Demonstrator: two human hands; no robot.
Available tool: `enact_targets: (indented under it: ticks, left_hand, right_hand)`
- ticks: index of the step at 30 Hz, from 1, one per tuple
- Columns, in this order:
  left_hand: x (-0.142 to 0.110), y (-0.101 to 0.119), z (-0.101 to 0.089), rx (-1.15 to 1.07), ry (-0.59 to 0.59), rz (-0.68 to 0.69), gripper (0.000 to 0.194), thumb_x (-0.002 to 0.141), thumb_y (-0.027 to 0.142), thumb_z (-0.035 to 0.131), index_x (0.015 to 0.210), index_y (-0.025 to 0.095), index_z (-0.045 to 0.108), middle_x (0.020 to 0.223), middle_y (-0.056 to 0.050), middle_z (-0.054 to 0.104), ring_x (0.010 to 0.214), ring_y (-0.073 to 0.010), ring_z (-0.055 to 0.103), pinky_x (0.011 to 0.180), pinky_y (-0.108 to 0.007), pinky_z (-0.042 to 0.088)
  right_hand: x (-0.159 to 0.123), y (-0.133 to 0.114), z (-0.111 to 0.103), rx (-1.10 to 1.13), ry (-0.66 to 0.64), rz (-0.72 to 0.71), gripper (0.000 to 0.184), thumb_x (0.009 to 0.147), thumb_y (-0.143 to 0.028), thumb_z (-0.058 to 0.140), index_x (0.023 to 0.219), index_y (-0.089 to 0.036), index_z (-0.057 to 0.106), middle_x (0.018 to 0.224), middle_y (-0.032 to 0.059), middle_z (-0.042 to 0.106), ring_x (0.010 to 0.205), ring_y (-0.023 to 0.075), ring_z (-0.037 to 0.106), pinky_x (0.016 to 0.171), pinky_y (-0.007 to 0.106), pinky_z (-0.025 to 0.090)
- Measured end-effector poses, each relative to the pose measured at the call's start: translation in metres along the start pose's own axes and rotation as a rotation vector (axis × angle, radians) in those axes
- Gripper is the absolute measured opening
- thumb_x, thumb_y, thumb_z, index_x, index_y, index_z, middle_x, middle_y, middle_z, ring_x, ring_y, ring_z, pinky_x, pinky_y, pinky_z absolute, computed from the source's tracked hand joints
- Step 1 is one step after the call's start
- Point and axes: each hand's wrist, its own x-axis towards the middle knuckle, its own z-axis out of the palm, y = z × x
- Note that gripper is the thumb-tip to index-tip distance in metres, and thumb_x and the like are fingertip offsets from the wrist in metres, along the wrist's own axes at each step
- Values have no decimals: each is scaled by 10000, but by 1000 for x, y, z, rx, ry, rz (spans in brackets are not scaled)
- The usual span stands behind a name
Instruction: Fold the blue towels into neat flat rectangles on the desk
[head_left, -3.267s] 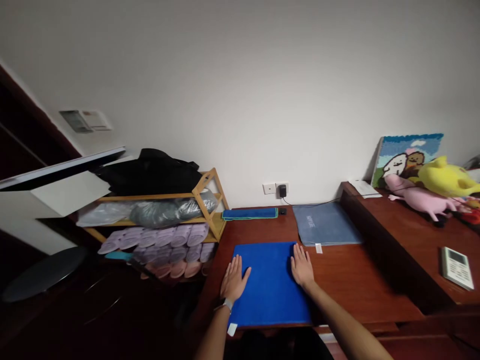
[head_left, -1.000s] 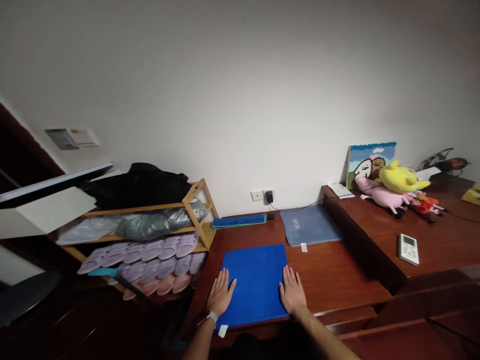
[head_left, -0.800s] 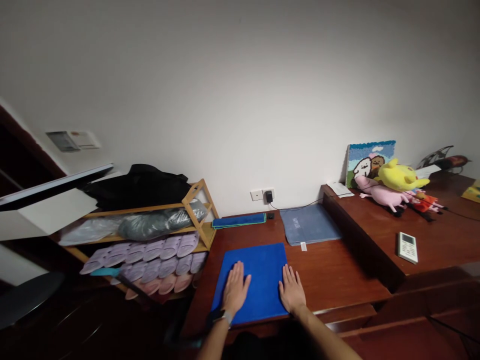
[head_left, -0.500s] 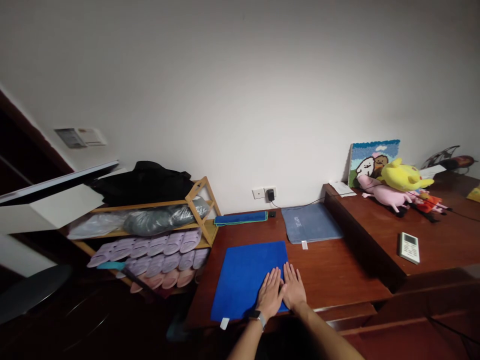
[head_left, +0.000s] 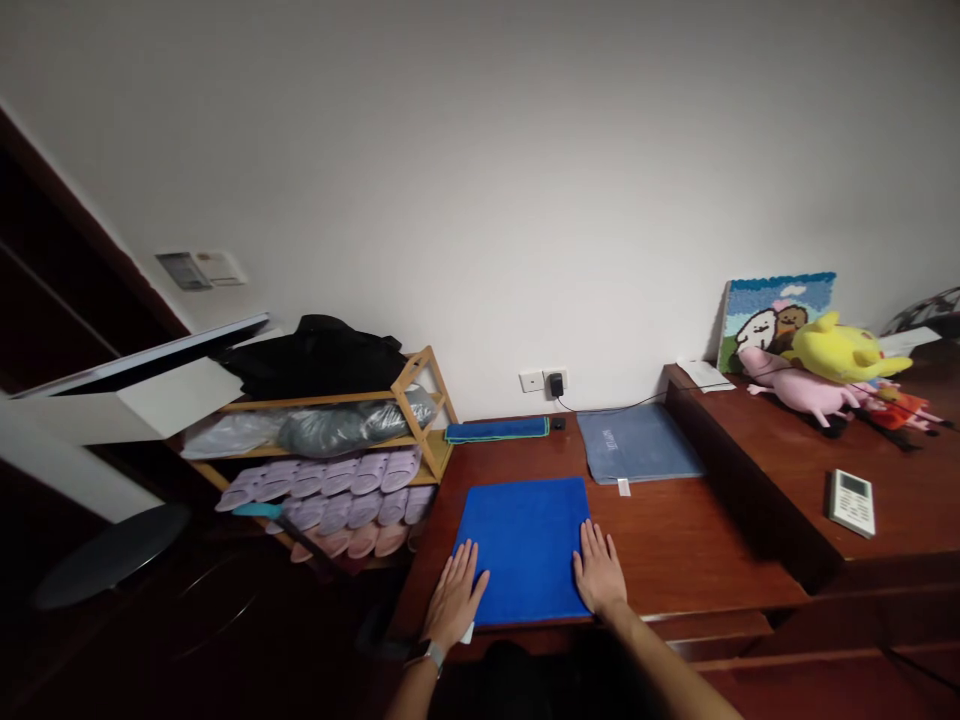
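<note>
A bright blue cloth (head_left: 529,545) lies flat and square on the reddish-brown wooden table (head_left: 675,560). My left hand (head_left: 454,592), with a watch on its wrist, rests flat over the cloth's left edge, fingers stretched out. Part of a white tag (head_left: 467,633) peeks out beside that palm. On the opposite side, my right hand (head_left: 600,572) lies flat along the right edge, its fingers extended and partly on the bare wood. Neither hand grips anything.
Behind lie a narrow folded blue towel (head_left: 496,430) with green edging and a grey-blue cloth (head_left: 637,445). Left stands a wooden rack (head_left: 427,400) with slippers. On the higher right surface are a white remote (head_left: 852,502) and plush toys (head_left: 802,390). A plugged-in adapter (head_left: 556,384) trails a cord.
My left hand has moved from beside the right hand across to the cloth's left edge. My right hand stays at the right edge. The whole view has shifted slightly.
</note>
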Motion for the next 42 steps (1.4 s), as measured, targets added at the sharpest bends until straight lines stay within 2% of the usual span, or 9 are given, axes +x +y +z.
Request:
enact_targets:
  ticks: [15, 18, 20, 23, 26, 29, 33, 36, 42]
  left_hand:
    - [4, -1, 2, -2, 21, 9, 683, 1056, 548, 264, 1633, 184, 226, 1674, -81, 306, 1554, -223, 258, 1266, -475, 275]
    - [8, 12, -5, 4, 61, 12, 680, 1054, 536, 293, 1631, 181, 234, 1655, -99, 349, 1536, -241, 307, 1253, -488, 305]
    - [11, 41, -12, -1, 121, 42, 665, 1063, 499, 299, 1640, 186, 187, 1666, -100, 323, 1543, -244, 291, 1261, -493, 292]
    - [16, 116, -20, -54, 144, 193, 641, 1079, 453, 287, 1647, 236, 85, 1694, -56, 249, 1564, -229, 229, 1274, -476, 271]
    - [20, 191, -18, -130, 26, 342, 646, 1083, 473, 262, 1645, 234, 50, 1702, -46, 209, 1567, -210, 214, 1274, -441, 284]
    - [21, 226, -10, -166, -68, 353, 649, 1084, 493, 229, 1644, 195, 88, 1694, -74, 220, 1565, -212, 219, 1273, -445, 289]
    - [14, 199, -4, -153, -78, 342, 648, 1081, 500, 242, 1646, 224, 85, 1703, -56, 186, 1572, -214, 192, 1280, -459, 269]
    - [4, 147, -6, -116, -75, 263, 648, 1075, 519, 251, 1647, 250, 109, 1703, -47, 194, 1570, -223, 202, 1278, -473, 262]
    - [-19, 36, -9, -34, -50, -57, 708, 1048, 588, 254, 1640, 201, 208, 1690, -90, 248, 1558, -256, 244, 1268, -508, 261]
  right_hand:
    - [-34, -4, 3, -10, -1, 25, 671, 1030, -434, 161, 1623, -120, 160, 1690, 7, 83, 1585, 215, 67, 1298, 437, 43]
    - [-33, -4, 4, -11, 10, 20, 681, 1032, -460, 158, 1622, -120, 151, 1691, 14, 72, 1585, 222, 68, 1298, 442, 42]
    - [-32, -4, 6, -7, 18, 16, 691, 1034, -483, 154, 1620, -117, 147, 1691, 20, 66, 1585, 228, 66, 1298, 445, 40]
    - [-31, -2, 11, -5, 30, 4, 693, 1037, -491, 145, 1619, -114, 150, 1690, 31, 72, 1586, 232, 53, 1297, 453, 26]
    - [-30, 4, 19, -24, 28, -33, 651, 1036, -428, 171, 1622, -145, 161, 1692, 25, 57, 1586, 229, 17, 1293, 465, 4]
    - [-28, 10, 28, -35, 25, -88, 641, 1019, -378, 246, 1628, -200, 154, 1692, 1, 11, 1584, 230, -22, 1290, 474, -5]
    - [-27, 8, 28, -31, 50, -54, 627, 1038, -392, 187, 1624, -168, 186, 1693, 20, 63, 1586, 226, 12, 1292, 477, 4]
    - [-29, 2, 20, 0, 65, -8, 656, 1040, -425, 185, 1620, -116, 186, 1690, 40, 103, 1586, 228, 57, 1296, 464, 24]
    - [-30, 1, 19, 26, 66, -1, 676, 1032, -455, 200, 1621, -124, 198, 1690, 30, 112, 1584, 235, 87, 1296, 466, 45]
